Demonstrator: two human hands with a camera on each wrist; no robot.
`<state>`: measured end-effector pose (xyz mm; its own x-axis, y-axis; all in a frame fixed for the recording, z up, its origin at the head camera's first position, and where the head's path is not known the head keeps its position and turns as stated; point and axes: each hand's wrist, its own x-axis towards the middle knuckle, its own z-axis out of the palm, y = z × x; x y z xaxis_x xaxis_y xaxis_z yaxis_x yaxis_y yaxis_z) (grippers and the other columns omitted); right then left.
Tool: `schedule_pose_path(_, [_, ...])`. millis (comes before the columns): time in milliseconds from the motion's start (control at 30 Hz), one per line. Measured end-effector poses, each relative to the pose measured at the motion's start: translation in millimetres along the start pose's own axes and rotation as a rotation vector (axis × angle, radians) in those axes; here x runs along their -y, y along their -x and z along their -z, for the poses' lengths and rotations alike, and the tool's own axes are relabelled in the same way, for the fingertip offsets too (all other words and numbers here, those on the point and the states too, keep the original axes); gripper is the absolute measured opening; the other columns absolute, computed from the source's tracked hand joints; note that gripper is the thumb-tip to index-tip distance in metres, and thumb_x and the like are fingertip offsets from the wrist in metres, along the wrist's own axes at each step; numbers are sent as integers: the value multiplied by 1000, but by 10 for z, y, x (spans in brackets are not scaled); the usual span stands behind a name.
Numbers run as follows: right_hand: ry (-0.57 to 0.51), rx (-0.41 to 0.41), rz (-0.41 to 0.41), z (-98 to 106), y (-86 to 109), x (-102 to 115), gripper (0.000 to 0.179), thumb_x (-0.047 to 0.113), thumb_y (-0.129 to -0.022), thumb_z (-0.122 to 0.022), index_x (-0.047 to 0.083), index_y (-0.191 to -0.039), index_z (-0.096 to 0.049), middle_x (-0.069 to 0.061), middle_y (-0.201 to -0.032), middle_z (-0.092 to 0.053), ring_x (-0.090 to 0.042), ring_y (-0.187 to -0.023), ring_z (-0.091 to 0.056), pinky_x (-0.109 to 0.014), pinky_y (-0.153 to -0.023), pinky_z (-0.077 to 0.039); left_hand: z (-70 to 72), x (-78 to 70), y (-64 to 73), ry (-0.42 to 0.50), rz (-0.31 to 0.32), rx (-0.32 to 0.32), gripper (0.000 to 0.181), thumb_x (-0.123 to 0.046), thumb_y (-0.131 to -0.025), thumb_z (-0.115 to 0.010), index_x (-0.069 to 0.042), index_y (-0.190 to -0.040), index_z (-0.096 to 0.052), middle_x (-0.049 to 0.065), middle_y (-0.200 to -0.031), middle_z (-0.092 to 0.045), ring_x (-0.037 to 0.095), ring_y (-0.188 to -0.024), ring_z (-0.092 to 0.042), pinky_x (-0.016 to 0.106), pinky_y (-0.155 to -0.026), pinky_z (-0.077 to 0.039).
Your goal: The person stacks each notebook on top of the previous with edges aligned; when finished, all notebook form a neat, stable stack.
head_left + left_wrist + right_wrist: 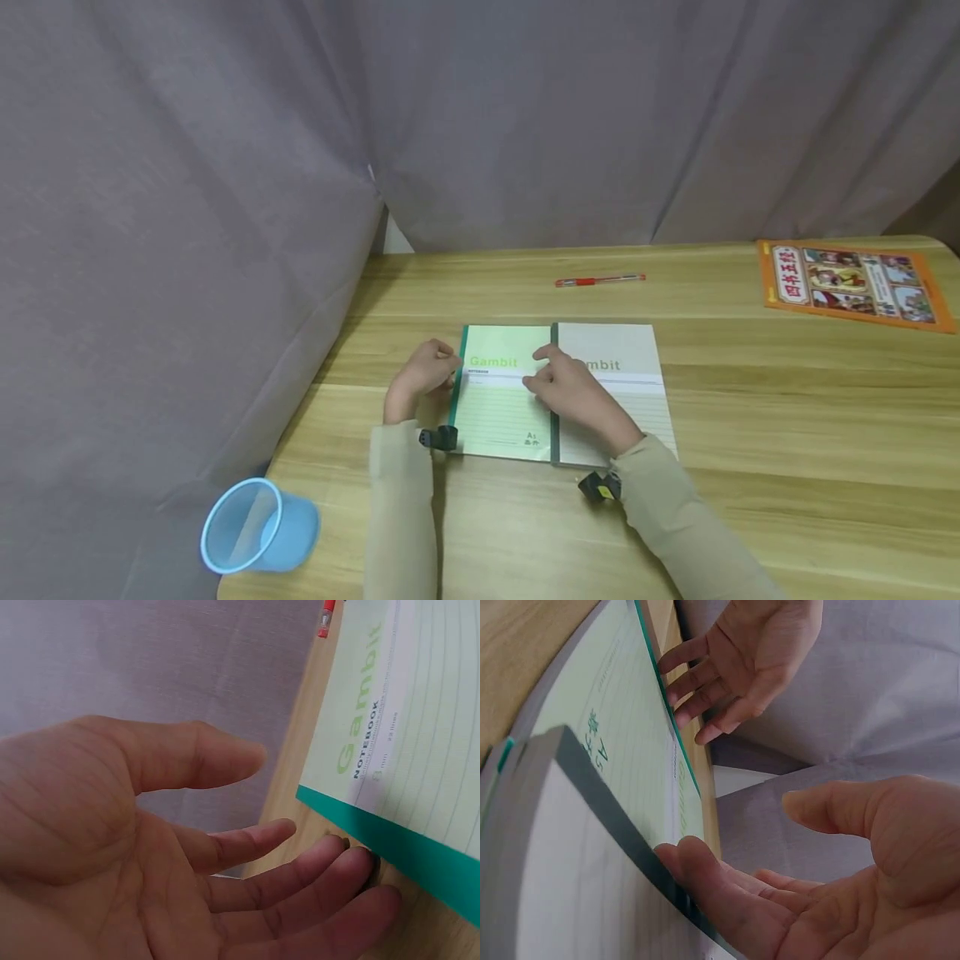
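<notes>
A light green notebook (498,417) with a teal spine lies in the middle of the table. Against its right side is a pale grey notebook (637,408) with a dark green spine, which stands higher in the right wrist view. My left hand (427,367) is at the teal spine; its fingers (345,862) are extended beside that edge, gripping nothing. Over the line where the notebooks meet, my right hand (573,387) has its thumb spread apart. Its fingertips (697,859) overlap the dark spine (607,810) in the right wrist view, with nothing held.
A red pen (600,281) lies behind the notebooks. At the far right is an orange-bordered picture book (855,283). A blue bin (300,533) is at the near left corner of the wooden table. Grey curtains (525,125) hang along the back and left edges.
</notes>
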<state>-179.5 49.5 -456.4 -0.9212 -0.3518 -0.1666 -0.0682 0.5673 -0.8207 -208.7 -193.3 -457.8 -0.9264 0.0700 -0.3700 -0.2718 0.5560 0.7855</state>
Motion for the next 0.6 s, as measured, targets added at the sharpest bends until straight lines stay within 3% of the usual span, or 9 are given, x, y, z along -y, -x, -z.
schedule_pose_path(200, [-2,8,-11,-30,-25,-18,50,16,-100,-57,-11,-140,-42,-9,-77,-66,-16,-60,-53,-31,-61,-42,-28,-1,-41,-47,-17,8,39,-10,-99,-52,14,-130,-51,16,-92,-59,22,-78,-57,35,-72,-58])
schedule_pose_path(400, [13,18,-24,-36,-31,-35,44,15,-100,-57,-10,-136,-48,-12,-94,-72,-16,-71,-61,-33,-69,-48,-56,5,-72,-109,-34,26,46,-2,-96,-51,19,-136,-46,31,-126,-57,29,-89,-61,35,-71,-58])
schedule_pose_path(600, [-10,19,-13,-23,-27,-38,42,11,-102,-54,-11,-136,-47,-12,-90,-71,-19,-70,-63,-32,-66,-48,-81,21,-83,-64,-23,50,51,9,-86,-59,9,-136,-45,28,-137,-52,37,-108,-60,41,-79,-57])
